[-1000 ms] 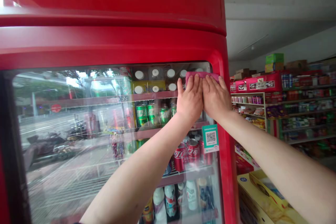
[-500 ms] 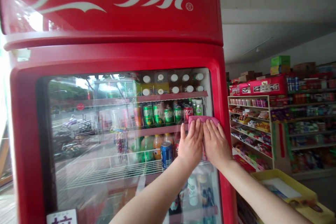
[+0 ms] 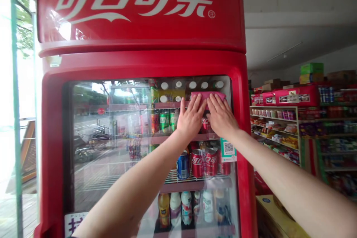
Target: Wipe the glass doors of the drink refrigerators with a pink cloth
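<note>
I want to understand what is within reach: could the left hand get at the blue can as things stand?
Probably not: the blue can stands behind the glass door, which looks closed, and the left hand rests on the pink cloth outside it.

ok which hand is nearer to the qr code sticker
Right. The right hand is just above the QR code sticker; the left hand is farther off, up and to the left of it.
</note>
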Tool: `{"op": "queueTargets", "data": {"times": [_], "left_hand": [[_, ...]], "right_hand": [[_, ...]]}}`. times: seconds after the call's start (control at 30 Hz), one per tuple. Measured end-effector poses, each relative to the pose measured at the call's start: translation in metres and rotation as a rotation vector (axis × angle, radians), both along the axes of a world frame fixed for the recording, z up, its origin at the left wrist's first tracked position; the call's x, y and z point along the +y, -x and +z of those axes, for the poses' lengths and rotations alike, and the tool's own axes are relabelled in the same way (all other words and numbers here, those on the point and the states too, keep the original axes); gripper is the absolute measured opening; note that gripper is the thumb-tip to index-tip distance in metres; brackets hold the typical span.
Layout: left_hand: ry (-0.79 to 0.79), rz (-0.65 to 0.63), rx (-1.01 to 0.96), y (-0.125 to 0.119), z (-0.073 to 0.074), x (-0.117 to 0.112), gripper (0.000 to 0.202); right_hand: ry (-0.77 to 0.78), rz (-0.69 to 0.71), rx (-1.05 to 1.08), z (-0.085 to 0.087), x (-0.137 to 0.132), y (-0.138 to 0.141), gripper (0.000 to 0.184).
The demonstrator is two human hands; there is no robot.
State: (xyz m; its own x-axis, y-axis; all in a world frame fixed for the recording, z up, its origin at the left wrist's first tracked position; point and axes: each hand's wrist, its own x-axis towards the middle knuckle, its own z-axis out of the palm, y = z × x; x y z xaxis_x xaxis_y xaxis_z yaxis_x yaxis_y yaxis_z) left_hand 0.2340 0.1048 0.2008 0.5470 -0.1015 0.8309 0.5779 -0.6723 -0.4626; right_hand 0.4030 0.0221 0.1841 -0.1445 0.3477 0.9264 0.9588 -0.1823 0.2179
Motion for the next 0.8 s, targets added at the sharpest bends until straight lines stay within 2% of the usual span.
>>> {"op": "queueTargets", "data": {"times": [0.07,0.13,0.17,0.23,0.27,0.33,0.53,0.8], "left_hand": [[-0.027,-0.006,-0.043,0.006,0.037,0.007,0.065],[-0.051,-0.012,-0.077,0.011,0.062,0.014,0.064],[-0.055,-0.013,-0.086,0.013,0.068,0.017,0.064],[-0.050,-0.015,-0.097,0.015,0.067,0.023,0.064],[-0.044,-0.017,-0.102,0.016,0.061,0.025,0.064],[-0.027,-0.022,-0.109,0.017,0.040,0.028,0.064],[0.048,0.001,-0.073,0.030,-0.045,0.028,0.065],[0.043,0.028,-0.026,0.051,-0.143,0.027,0.065]], "right_hand": [[-0.015,0.027,-0.023,0.046,0.006,0.009,0.069],[-0.041,0.054,-0.039,0.073,0.014,0.017,0.070],[-0.058,0.066,-0.034,0.079,0.019,0.021,0.070],[-0.101,0.084,-0.004,0.075,0.029,0.027,0.070],[-0.123,0.092,0.013,0.067,0.034,0.029,0.070],[-0.158,0.107,0.034,0.042,0.042,0.033,0.070],[-0.158,0.125,0.040,-0.050,0.046,0.042,0.076],[-0.108,0.021,0.033,-0.152,0.037,0.062,0.079]]}}
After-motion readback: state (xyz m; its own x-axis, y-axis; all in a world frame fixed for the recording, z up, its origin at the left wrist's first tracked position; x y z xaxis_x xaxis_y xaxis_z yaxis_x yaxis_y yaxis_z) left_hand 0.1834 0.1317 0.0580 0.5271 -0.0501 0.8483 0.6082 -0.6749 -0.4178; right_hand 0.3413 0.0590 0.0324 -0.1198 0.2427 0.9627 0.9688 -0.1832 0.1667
